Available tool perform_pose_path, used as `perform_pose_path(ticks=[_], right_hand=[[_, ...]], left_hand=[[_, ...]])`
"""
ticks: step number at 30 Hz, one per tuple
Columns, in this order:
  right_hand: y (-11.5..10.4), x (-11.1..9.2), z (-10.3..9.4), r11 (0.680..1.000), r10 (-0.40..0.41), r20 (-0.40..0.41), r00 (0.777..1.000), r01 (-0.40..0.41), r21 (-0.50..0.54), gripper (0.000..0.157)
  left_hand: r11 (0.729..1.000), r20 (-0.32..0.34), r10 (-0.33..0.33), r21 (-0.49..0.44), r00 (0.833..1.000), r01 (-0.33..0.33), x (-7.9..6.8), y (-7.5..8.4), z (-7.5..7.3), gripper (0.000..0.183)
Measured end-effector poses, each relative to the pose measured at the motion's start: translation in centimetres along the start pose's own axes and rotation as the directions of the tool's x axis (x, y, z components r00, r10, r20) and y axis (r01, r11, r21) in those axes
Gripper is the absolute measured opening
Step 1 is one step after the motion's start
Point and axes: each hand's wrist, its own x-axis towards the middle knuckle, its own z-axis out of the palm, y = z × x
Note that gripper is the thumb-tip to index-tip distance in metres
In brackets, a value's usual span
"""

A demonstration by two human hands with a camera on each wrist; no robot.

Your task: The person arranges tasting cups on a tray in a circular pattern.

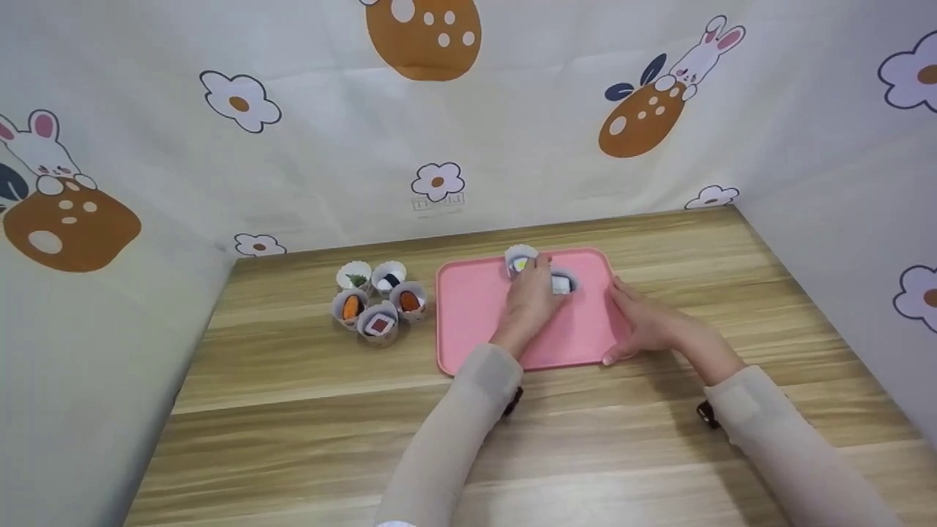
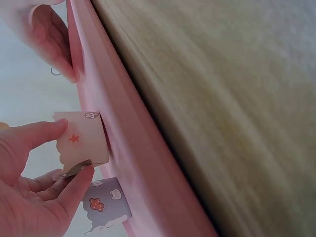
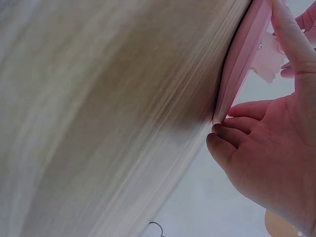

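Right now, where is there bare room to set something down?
Bare: the left part of the tray, beside the left hand; the table between the sleeves; and its stretch between the right hand and the right wall. Crowded: just left of the tray, where five cups cluster, and the tray's back, around two more cups.
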Motion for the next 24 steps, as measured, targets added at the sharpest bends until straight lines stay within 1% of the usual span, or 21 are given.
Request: perform_pose_path(ticks=[3,7,13,18,21,24], right_hand=[[0.0,-0.1,0.0,1.000,-0.006,-0.006,1.000,0.006,0.006,0.137],[0.0,0.0,0.0,1.000,-0.014,-0.016,1.000,0.014,0.007,0.136],[-0.1,0.1,0.1,1.000,-0.019,-0.011,1.000,0.019,0.008,0.135],[0.0,0.1,0.1,1.000,-0.018,-0.004,1.000,0.018,0.015,0.136],[0.1,0.1,0.1,1.000,-0.011,0.000,1.000,0.011,0.021,0.137],[0.1,0.2,0.1,1.000,-0.004,0.000,1.000,0.004,0.019,0.137]], left_hand=[[1.000,-0.007,0.011,0.019,1.000,-0.010,0.1,0.0,0.1,0.065],[0.999,-0.033,0.024,0.047,0.999,-0.023,0.1,0.0,0.1,0.064],[0.991,-0.061,0.051,0.125,0.997,-0.043,-0.2,0.0,0.0,0.068],[0.976,-0.063,0.080,0.208,0.995,-0.065,-0.5,0.1,-0.5,0.073],[0.973,-0.059,0.085,0.218,0.995,-0.070,-0.6,0.1,-1.0,0.073],[0.974,-0.063,0.077,0.220,0.995,-0.062,-0.6,-0.1,-1.4,0.070]])
